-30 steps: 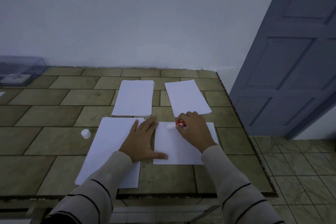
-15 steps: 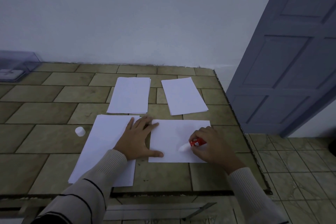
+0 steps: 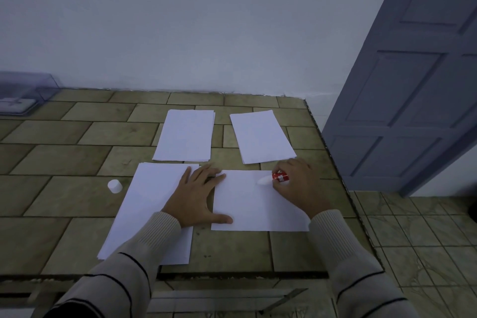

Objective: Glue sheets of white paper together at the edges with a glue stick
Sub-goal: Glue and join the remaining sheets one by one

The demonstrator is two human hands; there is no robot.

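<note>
Nearest me, two ribbed, dark-striped sleeves (image 3: 144, 253) come in from the bottom edge over the tiled desk (image 3: 64, 201). Item: left hand (image 3: 198, 196), fingers straight and spread, still pressed flat across the gap between the near-left stack of paper (image 3: 152, 204) and the single sheet (image 3: 258, 206) on its right, thumb on that sheet's near-left corner. It is in the same place as half a second ago. Item: right hand (image 3: 296, 186), fingers curled round the red barrel of the glue stick (image 3: 280, 177). It has travelled from the sheet's near-right part up to its far-right corner. The glue stick's long axis runs almost left to right, slightly tilted, with the white glue tip pointing left toward my other hand and resting on the sheet just inside its far edge. Item: white cap (image 3: 114, 185), upright on the desk just left of the near-left stack, unmoved. Farther back, two more paper stacks lie side by side and apart, the far-left stack (image 3: 185, 134) and the far-right stack (image 3: 262, 135). Far left, a clear plastic box (image 3: 23, 95) sits against the wall (image 3: 206, 33). On the right, past the desk's edge, is a grey-blue panelled door (image 3: 413, 85).
</note>
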